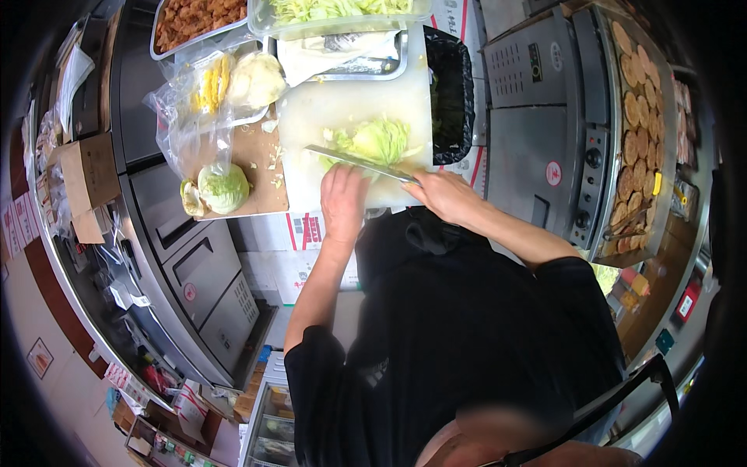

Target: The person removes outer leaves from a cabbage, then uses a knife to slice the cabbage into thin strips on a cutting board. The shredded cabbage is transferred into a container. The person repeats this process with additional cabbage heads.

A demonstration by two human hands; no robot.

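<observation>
A piece of light green cabbage or lettuce (378, 142), partly cut, lies on the white cutting board (350, 102). My right hand (442, 192) is closed around the handle end of a large knife (356, 161), whose blade slants across the near side of the piece. With bent fingers, my left hand (344, 195) rests close to the blade at the near edge of the greens; its fingertips are partly hidden, so I cannot tell whether they touch the piece. A whole head of cabbage or lettuce (223, 188) sits on a brown board to the left, partly under a clear plastic bag.
Beyond the board stand a clear tub of shredded greens (344, 8) and a metal tray (373, 69) with a cloth or bag. A tray of fried pieces (195, 26) is at the far left. A black-lined bin (452, 99) adjoins the board's right side. Round patties (636, 140) lie on a griddle.
</observation>
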